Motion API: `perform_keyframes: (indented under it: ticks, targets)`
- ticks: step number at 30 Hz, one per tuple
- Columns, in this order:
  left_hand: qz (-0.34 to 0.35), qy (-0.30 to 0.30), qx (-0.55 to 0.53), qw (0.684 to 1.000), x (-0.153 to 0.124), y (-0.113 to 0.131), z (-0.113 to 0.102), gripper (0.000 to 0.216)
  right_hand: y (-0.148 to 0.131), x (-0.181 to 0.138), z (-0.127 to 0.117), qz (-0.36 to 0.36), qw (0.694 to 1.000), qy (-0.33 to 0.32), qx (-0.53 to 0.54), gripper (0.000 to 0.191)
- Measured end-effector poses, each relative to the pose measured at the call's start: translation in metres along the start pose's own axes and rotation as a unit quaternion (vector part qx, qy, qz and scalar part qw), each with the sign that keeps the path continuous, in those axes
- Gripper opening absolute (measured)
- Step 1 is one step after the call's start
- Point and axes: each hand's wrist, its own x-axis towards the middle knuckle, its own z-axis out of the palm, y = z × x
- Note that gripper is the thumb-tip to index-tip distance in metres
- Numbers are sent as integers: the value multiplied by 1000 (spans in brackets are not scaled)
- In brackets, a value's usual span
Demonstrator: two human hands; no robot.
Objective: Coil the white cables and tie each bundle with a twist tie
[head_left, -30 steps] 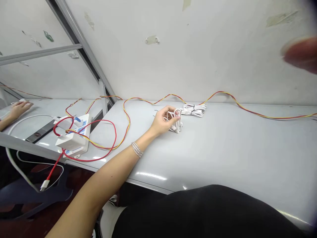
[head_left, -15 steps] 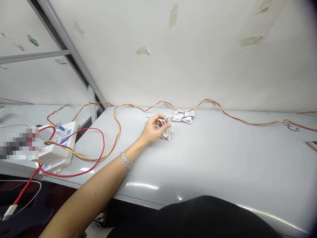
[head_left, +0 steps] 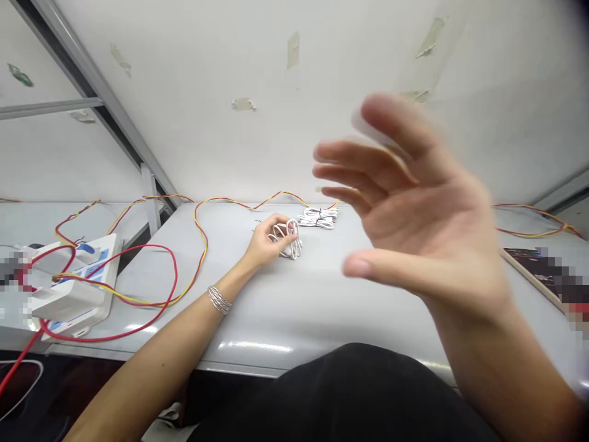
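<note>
A: Where is the cable (head_left: 295, 248)?

B: In the left hand (head_left: 264, 244), over the table (head_left: 331, 307). It's a loose white coil, pinched between thumb and fingers. I can't tell whether its loops touch the surface.

A: What's near it?

B: A white bundle (head_left: 327, 218), bound round its middle with a dark tie. It lies just beyond the coil and to the right, close to the wall (head_left: 193, 135).

A: And the right hand (head_left: 427, 215)?

B: Raised, nearer the camera and well apart from the cable. It's blurred, but the thumb and fingers are clearly spread, with the palm showing.

A: Anything on the left wrist?

B: A silvery bracelet (head_left: 219, 300) of several strands.

A: Farther out?

B: A red-and-yellow wire (head_left: 199, 224) waves along the back of the table, then bends forward on the left to the power strip (head_left: 109, 258). A white adapter (head_left: 69, 301) sits on that strip, and a red cord (head_left: 173, 264) loops beside it.

A: At the right edge?

B: A flat dark thing (head_left: 529, 265), partly pixelated; I can't tell what.

A: Higher up?

B: Tape (head_left: 243, 104) on the wall, and a metal frame (head_left: 87, 77) slanting at left.
</note>
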Motion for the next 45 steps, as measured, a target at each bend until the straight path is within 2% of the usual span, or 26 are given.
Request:
perform_keyframes:
  ticks: [2, 6, 8, 9, 13, 16, 21, 29, 36, 40, 43, 45]
  targets:
    - [17, 11, 12, 1000, 0, 1, 0, 34, 38, 11, 14, -12, 999, -13, 38, 62]
    - [18, 33, 16, 999, 2, 1, 1, 45, 125, 16, 41, 71, 994, 45, -72, 59]
    - [16, 38, 6, 999, 3, 0, 2, 47, 151, 7, 50, 88, 990, 90, -65, 53]
    - [18, 43, 5, 999, 3, -1, 2, 48, 158, 2, 53, 85, 990, 92, -59, 50]
    - [22, 59, 12, 998, 4, -2, 3, 45, 163, -13, 56, 88, 993, 81, -3, 38]
    - [20, 45, 4, 999, 4, 0, 2, 47, 166, -15, 56, 116, 991, 56, 24, 35]
    - [-5, -7, -17, 1000, 3, 4, -2, 57, 174, -15, 57, 135, 989, 44, 28, 34]
    - [-18, -10, 8, 1000, 3, 0, -2, 54, 175, -14, 60, 165, 982, 37, 83, 38]
    - [-32, -3, -2, 999, 3, -1, -1, 58, 178, -16, 59, 150, 985, 83, 33, 31]
    - [-37, -15, -26, 999, 3, 0, 0, 62, 178, -17, 58, 129, 988, 83, 35, 47]
    - [-37, -19, -44, 998, 3, 1, 0, 60, 179, -16, 58, 102, 992, 69, 35, 41]
    - [-45, -24, -49, 997, 3, 0, 0, 60, 181, -15, 57, 105, 990, 84, 37, 37]
